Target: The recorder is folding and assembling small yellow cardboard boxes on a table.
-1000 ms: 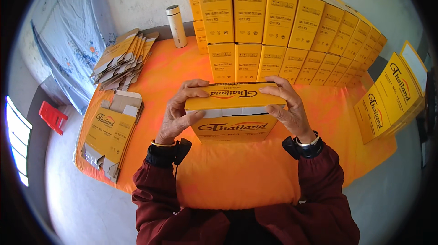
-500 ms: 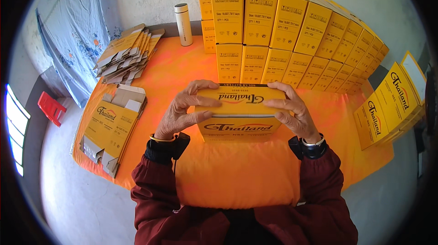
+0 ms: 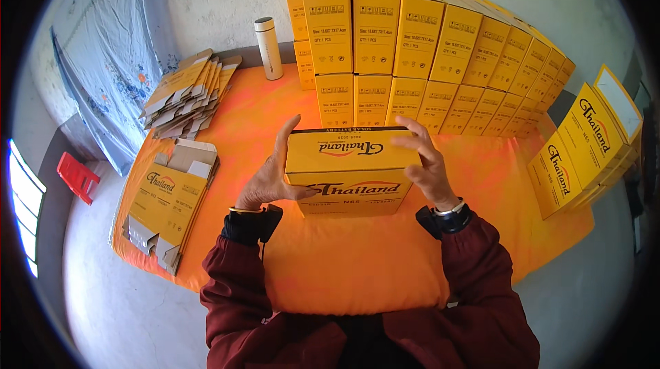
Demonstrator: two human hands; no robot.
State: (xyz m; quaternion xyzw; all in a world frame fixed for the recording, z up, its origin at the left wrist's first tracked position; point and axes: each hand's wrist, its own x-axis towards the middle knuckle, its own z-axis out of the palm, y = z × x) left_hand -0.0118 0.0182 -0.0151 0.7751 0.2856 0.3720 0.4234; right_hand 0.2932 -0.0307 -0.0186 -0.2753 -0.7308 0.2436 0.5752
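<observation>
A person in dark red sleeves (image 3: 237, 276) works at a yellow box (image 3: 347, 157) that stands upright on an orange cloth (image 3: 357, 269), directly in front of the body, its top closed and dark lettering on its top and front. The left hand (image 3: 267, 176) grasps the box's left end, thumb laid across the front and fingers running up along the side. The right hand (image 3: 433, 173) is unclenched at the opposite end, its fingers spread and slightly blurred over the top corner; whether the fingertips touch the cardboard cannot be told. A yellow bangle (image 3: 246, 211) circles the left wrist. Beyond the hands, a wall of similar yellow boxes (image 3: 375, 42) rises two rows high along the back of the cloth, with a white flask (image 3: 269, 49) upright near its left end. To the left lies a heap of flattened cartons (image 3: 184, 94), and nearer the person sit more folded cartons (image 3: 165, 197), printed side up. Yellow cartons (image 3: 581, 142) lean at the far right edge. A blue patterned curtain (image 3: 113, 46) hangs at left, above a red stool (image 3: 78, 176) on the pale floor (image 3: 130, 300).
</observation>
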